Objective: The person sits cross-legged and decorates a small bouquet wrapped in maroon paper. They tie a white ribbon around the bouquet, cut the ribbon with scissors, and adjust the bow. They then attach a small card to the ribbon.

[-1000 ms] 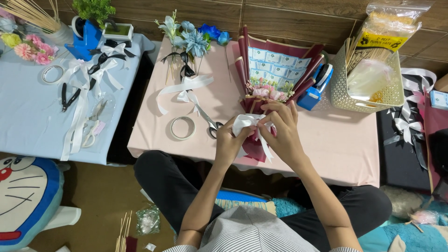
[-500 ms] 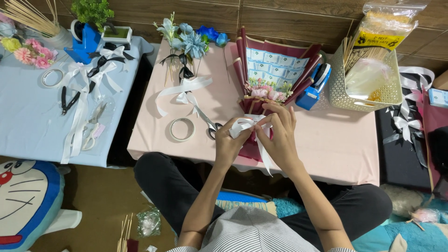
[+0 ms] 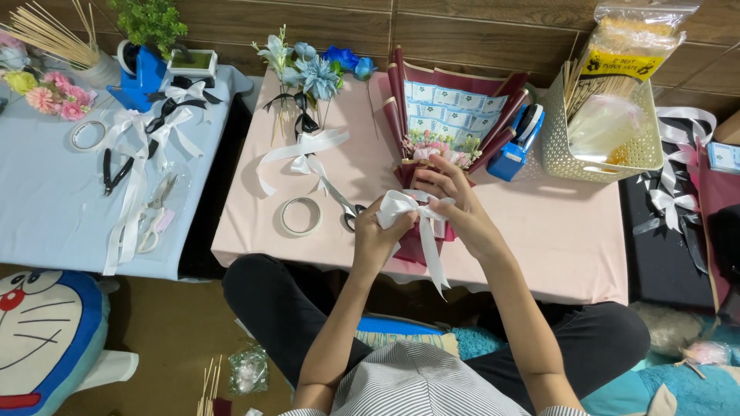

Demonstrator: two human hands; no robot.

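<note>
At the near edge of the pink counter, head view: the left hand and right hand are both pinching a white ribbon bow against the stem of a maroon-wrapped bouquet. Each grip is narrow, closed on ribbon. Judgement: satin is light, limp, slippery; best held at the knot. The wrap looks easily creased. A yellow-labelled clear bag is standing in a cream basket at right; a blue tape dispenser is lying just beside the bouquet.
</note>
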